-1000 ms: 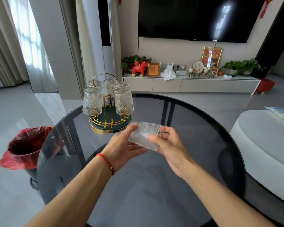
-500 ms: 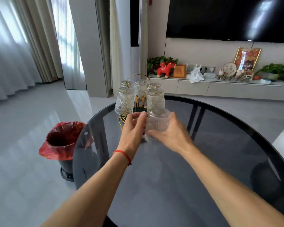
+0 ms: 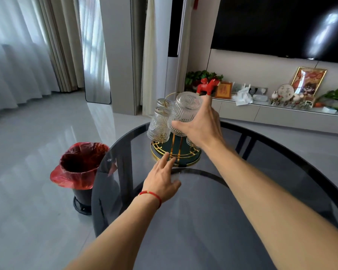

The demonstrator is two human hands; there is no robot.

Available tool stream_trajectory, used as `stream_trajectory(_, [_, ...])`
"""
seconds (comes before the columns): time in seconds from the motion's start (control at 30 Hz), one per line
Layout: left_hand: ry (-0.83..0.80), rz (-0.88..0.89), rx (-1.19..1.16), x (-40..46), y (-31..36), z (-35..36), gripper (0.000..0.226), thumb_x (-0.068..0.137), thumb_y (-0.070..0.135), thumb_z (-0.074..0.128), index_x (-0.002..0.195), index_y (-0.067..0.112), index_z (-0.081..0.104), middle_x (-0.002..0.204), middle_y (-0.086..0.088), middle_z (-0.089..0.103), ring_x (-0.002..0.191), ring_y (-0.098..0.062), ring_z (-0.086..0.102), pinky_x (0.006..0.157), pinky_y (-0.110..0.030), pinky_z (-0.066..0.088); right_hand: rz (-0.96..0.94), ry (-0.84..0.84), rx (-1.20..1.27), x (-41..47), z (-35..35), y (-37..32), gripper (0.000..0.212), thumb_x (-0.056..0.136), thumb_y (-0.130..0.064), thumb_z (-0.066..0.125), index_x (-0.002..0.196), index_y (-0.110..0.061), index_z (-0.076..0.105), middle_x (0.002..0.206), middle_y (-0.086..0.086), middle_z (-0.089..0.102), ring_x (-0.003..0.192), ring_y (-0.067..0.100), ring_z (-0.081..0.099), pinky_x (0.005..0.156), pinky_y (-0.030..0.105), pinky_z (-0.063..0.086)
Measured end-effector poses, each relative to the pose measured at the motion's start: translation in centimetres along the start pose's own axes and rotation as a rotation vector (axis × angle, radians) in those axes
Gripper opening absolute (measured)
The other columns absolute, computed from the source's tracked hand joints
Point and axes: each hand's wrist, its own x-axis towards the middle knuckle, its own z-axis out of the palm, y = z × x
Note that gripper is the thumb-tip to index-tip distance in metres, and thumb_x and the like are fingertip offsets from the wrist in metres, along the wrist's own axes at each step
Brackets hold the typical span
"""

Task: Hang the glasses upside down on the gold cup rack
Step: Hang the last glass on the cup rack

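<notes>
The gold cup rack [image 3: 176,155], with a dark green round base, stands at the far side of the dark glass table [image 3: 261,191]. Ribbed clear glasses hang on it upside down; one [image 3: 158,125] is plain on the left, another peeks out behind it. My right hand [image 3: 201,127] grips a ribbed glass [image 3: 185,112] upside down, bottom up, over the rack's near side. Fingers apart and holding nothing, my left hand [image 3: 162,178] lies on the table and touches the rack's front rim. My right hand hides the rack's right side.
A bin lined with a red bag [image 3: 80,166] stands on the floor left of the table. Behind the table runs a low TV cabinet [image 3: 281,115] with a red horse figure, plants and frames. Curtains hang at far left.
My right hand has lifted the glass, now bottom up, above the rack. My left hand has let go of the glass and dropped to the rack's base rim. The view has shifted closer.
</notes>
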Motion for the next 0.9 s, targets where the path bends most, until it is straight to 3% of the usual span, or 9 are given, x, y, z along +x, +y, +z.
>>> stream_trajectory(0.1, [-0.007, -0.004, 0.06, 0.2, 0.0, 0.0, 0.08, 0.088, 0.033, 0.063, 0.157, 0.022, 0.025, 0.171, -0.002, 0.01, 0.155, -0.026, 0.014, 0.125, -0.043, 0.023, -0.017, -0.017, -0.095, 0.9, 0.7, 0.2, 0.095, 0.066, -0.043, 0.093, 0.139, -0.009, 0.042, 0.136, 0.012, 0.058, 0.121, 0.029, 0.058, 0.097, 0.033, 0.049])
stream_trajectory(0.2, [-0.02, -0.01, 0.108, 0.3, 0.1, -0.1, 0.078, 0.088, 0.035, 0.062, 0.157, 0.021, 0.027, 0.171, -0.003, 0.009, 0.154, -0.029, 0.018, 0.124, -0.049, 0.024, -0.059, -0.037, -0.197, 1.1, 1.8, 0.7, 0.091, 0.07, -0.044, 0.087, 0.142, -0.021, 0.037, 0.123, 0.013, 0.064, 0.11, 0.033, 0.059, 0.094, 0.043, 0.05])
stream_trajectory(0.3, [-0.034, -0.01, 0.145, 0.2, 0.0, 0.0, 0.077, 0.088, 0.037, 0.059, 0.156, 0.021, 0.03, 0.171, -0.003, 0.007, 0.152, -0.03, 0.025, 0.123, -0.048, 0.024, -0.075, -0.058, -0.371, 0.7, 3.0, 1.5, 0.082, 0.073, -0.057, 0.078, 0.142, -0.032, 0.041, 0.113, 0.008, 0.069, 0.109, 0.031, 0.049, 0.091, 0.041, 0.041])
stream_trajectory(0.43, [-0.034, -0.017, 0.144, 0.2, 0.1, 0.0, 0.076, 0.087, 0.036, 0.059, 0.156, 0.02, 0.03, 0.171, -0.002, 0.006, 0.15, -0.032, 0.029, 0.122, -0.049, 0.025, -0.13, -0.024, -0.477, 0.0, 4.2, 2.6, 0.075, 0.072, -0.062, 0.076, 0.136, -0.032, 0.05, 0.108, 0.004, 0.073, 0.115, 0.03, 0.044, 0.085, 0.042, 0.031])
stream_trajectory(0.6, [-0.029, -0.026, 0.149, 0.2, 0.2, 0.1, 0.074, 0.088, 0.036, 0.06, 0.154, 0.018, 0.032, 0.171, -0.002, 0.008, 0.148, -0.033, 0.033, 0.122, -0.048, 0.027, -0.142, -0.027, -0.515, -0.1, 5.0, 3.6, 0.071, 0.073, -0.068, 0.07, 0.133, -0.031, 0.058, 0.116, 0.007, 0.069, 0.127, 0.031, 0.041, 0.092, 0.045, 0.031])
stream_trajectory(0.73, [-0.024, -0.026, 0.153, 0.3, 0.2, 0.1, 0.072, 0.087, 0.036, 0.06, 0.151, 0.016, 0.036, 0.171, -0.004, 0.009, 0.147, -0.033, 0.035, 0.122, -0.048, 0.028, -0.156, 0.02, -0.536, 0.2, 4.9, 3.6, 0.069, 0.072, -0.072, 0.069, 0.124, -0.026, 0.066, 0.125, 0.008, 0.053, 0.124, 0.031, 0.042, 0.097, 0.047, 0.032])
stream_trajectory(0.9, [-0.04, -0.002, 0.197, 0.3, -0.1, 0.2, 0.065, 0.088, 0.038, 0.058, 0.147, 0.015, 0.041, 0.171, -0.003, 0.004, 0.145, -0.034, 0.037, 0.12, -0.049, 0.03, -0.149, -0.063, -0.637, 0.8, 4.2, 3.9, 0.075, 0.08, -0.082, 0.056, 0.133, -0.029, 0.059, 0.135, 0.009, 0.049, 0.129, 0.031, 0.043, 0.109, 0.052, 0.029])
